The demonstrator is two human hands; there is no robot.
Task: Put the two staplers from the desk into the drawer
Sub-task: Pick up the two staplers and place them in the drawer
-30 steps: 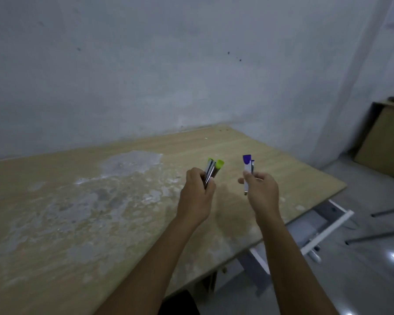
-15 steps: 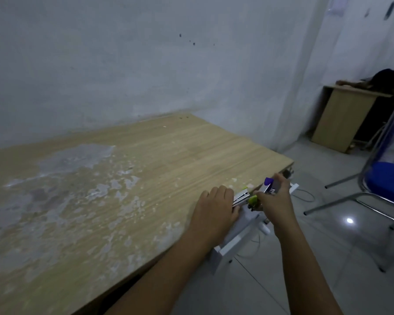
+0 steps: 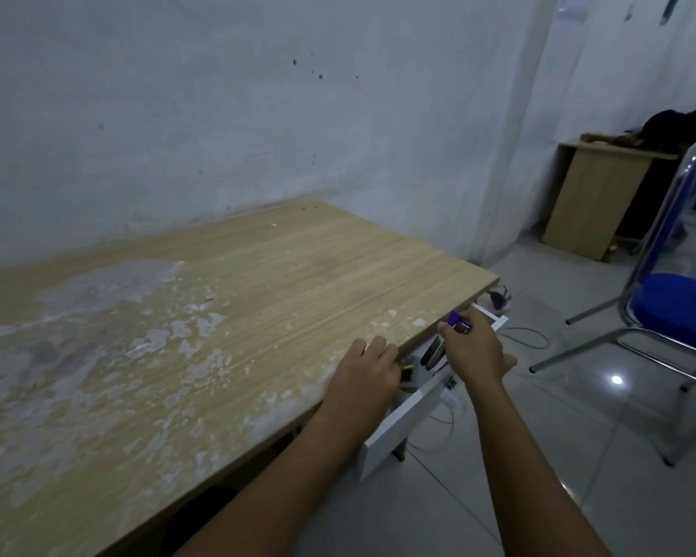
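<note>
Gripping a purple-capped stapler (image 3: pixel 459 324) over the white drawer (image 3: pixel 410 412), right hand (image 3: pixel 477 351); left hand's (image 3: pixel 364 381) grasp hidden.

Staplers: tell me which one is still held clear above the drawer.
The purple-tipped stapler, pinched in the right hand. The green-tipped stapler is already down inside the drawer by the left hand.

The white drawer (image 3: pixel 408 412) is pulled out from under the wooden desk (image 3: pixel 258 299). The person's right hand (image 3: pixel 477 351) is over it, pinching a purple-tipped stapler (image 3: pixel 459 322). The left hand (image 3: pixel 364 375) dips into the drawer at the desk edge; a bit of yellow-green (image 3: pixel 407 369) peeks out beside it, too hidden to tell the grip. A blue chair (image 3: pixel 676 307) sits off right.
</note>
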